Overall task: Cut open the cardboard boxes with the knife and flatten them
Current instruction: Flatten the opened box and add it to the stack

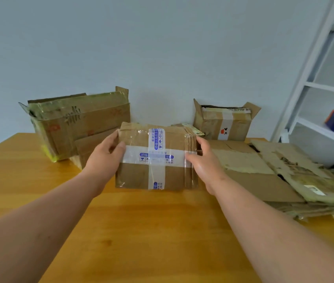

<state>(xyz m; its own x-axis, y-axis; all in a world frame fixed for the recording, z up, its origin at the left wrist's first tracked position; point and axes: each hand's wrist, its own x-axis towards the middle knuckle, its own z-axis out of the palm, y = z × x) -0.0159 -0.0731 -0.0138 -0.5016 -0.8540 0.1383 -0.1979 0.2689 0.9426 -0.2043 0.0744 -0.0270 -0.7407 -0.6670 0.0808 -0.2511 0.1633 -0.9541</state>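
Now both hands, the left hand and the right hand, grip opposite sides of the taped box, thumbs on top, at the middle of the wooden table.

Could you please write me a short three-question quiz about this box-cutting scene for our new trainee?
1. True or false: the taped box is held between the left hand and the right hand.
2. Where does the pile of flattened cardboard lie? A) on the table's right side B) on the white shelf C) against the wall at left
3. Fill in: the white printed tape forms a ____ shape on the held box's top.

Key
1. True; each hand grips one side.
2. A; it rests on the wooden table.
3. Cross; two strips meet near the middle.
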